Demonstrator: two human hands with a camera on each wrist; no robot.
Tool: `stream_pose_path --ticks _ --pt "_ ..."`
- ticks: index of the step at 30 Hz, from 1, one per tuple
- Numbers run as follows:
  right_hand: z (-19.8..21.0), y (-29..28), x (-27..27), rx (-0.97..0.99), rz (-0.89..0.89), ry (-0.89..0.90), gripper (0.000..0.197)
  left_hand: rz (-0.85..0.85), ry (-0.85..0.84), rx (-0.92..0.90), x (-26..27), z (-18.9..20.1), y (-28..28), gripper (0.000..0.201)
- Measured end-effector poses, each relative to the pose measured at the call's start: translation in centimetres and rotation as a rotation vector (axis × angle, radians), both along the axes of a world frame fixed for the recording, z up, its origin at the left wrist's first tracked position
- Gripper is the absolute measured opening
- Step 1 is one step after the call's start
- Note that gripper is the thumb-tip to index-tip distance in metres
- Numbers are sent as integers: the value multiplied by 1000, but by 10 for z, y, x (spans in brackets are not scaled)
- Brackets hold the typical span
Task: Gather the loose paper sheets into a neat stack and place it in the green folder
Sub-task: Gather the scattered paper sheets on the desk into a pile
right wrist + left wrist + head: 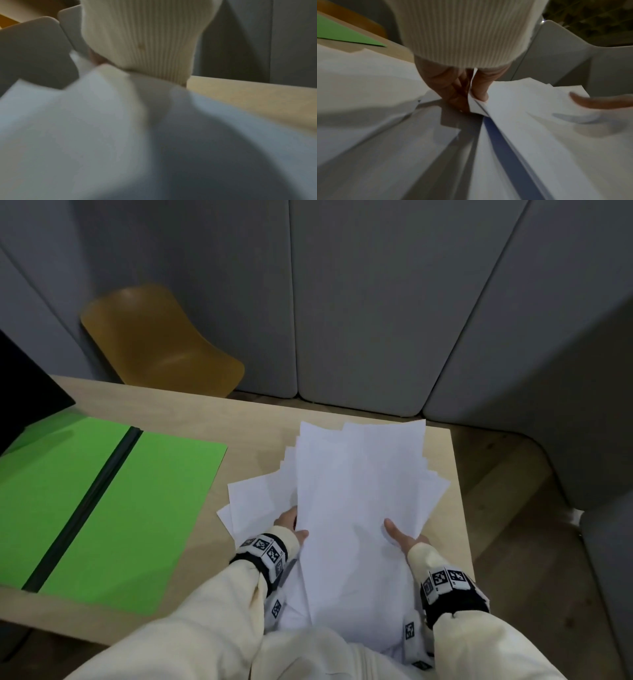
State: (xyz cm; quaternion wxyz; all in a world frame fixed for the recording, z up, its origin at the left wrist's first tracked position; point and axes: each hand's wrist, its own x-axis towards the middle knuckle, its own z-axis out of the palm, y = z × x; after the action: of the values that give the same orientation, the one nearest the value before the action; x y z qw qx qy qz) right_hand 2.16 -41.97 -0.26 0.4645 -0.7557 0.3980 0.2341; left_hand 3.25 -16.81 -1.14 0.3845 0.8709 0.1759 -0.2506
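An uneven pile of white paper sheets [356, 494] is lifted at its near end over the right part of the wooden table [212, 412], edges fanned out. My left hand [291, 525] pinches the pile's left edge, thumb on top and fingers beneath, as the left wrist view shows at the left hand [471, 92] and sheets [530, 121]. My right hand [400, 537] holds the right side with its thumb on top; its fingers are hidden under the paper. A few sheets [253, 505] lie lower at the left. The green folder [102, 501] lies open flat at the left. In the right wrist view only blurred paper [120, 135] and sleeve show.
A yellow chair [161, 344] stands behind the table. A black screen edge [24, 392] juts over the folder's far left corner. Grey padded panels [376, 302] enclose the far side and right. The table's right edge [459, 474] runs close beside the paper.
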Motion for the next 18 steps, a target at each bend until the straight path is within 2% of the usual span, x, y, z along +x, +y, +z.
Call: stream_pose_path --ticks 2,4,6,8,10,11,14,18 --pt "1 -3 -2 -95 53 73 100 -64 8 35 -1 3 -2 39" --pt "1 -7 -4 -158 91 148 93 -17 -6 32 -1 8 6 12" --pt "5 -9 -8 -185 175 197 91 145 -57 74 -1 7 23 24" --pt "0 -15 -8 -183 239 236 90 409 -79 217 -2 8 43 29" --pt "-3 -20 -8 -125 250 243 90 643 2 326 -6 8 60 46" --pt "-1 -19 -9 -78 227 226 92 702 56 340 -7 9 65 54" --pt "0 -12 -8 -57 135 144 99 715 118 315 -8 8 70 67" --pt "3 2 -9 -191 205 162 92 714 125 294 -13 5 73 82"
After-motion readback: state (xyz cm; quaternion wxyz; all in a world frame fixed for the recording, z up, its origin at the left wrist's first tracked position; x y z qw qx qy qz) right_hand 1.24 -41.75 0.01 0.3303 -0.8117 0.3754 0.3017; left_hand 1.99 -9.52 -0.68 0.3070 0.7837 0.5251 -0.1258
